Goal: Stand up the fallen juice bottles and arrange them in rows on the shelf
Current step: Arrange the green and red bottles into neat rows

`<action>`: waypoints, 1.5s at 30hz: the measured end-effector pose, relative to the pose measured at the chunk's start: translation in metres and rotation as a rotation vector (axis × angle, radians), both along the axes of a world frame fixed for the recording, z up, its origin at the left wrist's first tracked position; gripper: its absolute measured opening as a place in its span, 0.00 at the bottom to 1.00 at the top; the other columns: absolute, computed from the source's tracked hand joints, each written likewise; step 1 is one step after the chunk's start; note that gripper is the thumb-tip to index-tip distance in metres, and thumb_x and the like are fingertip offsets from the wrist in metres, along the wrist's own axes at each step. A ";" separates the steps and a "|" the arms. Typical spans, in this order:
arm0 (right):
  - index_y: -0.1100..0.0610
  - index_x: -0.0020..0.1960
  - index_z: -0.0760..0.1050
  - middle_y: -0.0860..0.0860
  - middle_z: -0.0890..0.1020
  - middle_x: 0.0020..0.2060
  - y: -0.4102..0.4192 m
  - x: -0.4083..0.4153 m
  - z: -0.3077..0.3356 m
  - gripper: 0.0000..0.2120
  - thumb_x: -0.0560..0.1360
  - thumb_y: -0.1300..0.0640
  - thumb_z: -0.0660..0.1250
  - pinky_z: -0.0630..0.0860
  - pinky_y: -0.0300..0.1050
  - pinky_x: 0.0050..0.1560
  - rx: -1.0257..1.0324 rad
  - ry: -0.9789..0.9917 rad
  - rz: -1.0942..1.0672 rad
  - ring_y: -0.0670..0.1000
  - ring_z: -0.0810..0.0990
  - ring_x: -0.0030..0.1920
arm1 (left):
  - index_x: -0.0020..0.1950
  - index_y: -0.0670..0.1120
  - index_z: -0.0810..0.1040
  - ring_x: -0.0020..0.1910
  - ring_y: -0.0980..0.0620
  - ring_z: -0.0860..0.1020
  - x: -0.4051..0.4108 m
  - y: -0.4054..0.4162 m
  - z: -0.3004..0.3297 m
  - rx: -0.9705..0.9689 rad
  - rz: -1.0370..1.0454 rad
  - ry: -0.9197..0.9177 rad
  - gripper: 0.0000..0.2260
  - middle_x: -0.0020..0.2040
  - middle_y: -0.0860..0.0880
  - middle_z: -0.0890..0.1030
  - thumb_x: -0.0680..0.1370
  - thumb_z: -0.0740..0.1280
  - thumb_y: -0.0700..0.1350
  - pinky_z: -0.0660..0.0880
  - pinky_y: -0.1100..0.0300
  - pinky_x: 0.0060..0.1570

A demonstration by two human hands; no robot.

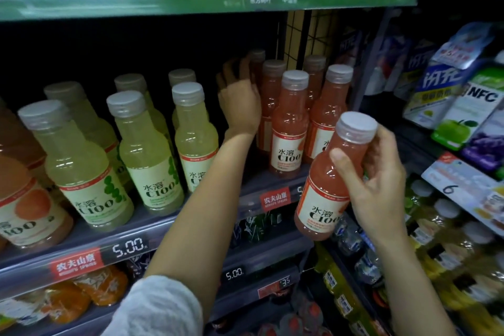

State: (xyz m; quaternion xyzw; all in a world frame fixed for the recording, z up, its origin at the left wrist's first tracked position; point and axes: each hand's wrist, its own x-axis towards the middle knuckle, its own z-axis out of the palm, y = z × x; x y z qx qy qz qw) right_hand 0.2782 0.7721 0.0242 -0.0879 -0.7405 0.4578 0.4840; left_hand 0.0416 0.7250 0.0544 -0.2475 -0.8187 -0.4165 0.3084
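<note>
Reaching left hand [240, 106] among pink bottles [289, 123]; right hand [379, 185] gripping one [327, 180].

Six pink juice bottles [289, 128] show: five standing on the shelf [152, 229], one held. Five pale green bottles [147, 155] stand there, plus one orange bottle [24, 199].

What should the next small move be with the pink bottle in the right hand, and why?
Probably set the pink bottle upright at the shelf's front edge, left of the front pink bottle. The right hand holds it off the shelf, tilted, while the left hand reaches deep beside the pink rows, where a bare spot shows.
</note>
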 end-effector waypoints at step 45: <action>0.54 0.65 0.66 0.39 0.75 0.55 0.005 -0.026 -0.001 0.22 0.74 0.56 0.69 0.72 0.28 0.52 -0.003 0.045 0.091 0.35 0.77 0.55 | 0.72 0.41 0.67 0.60 0.42 0.76 0.032 -0.027 -0.002 0.365 -0.111 -0.184 0.21 0.62 0.37 0.76 0.79 0.63 0.39 0.66 0.63 0.53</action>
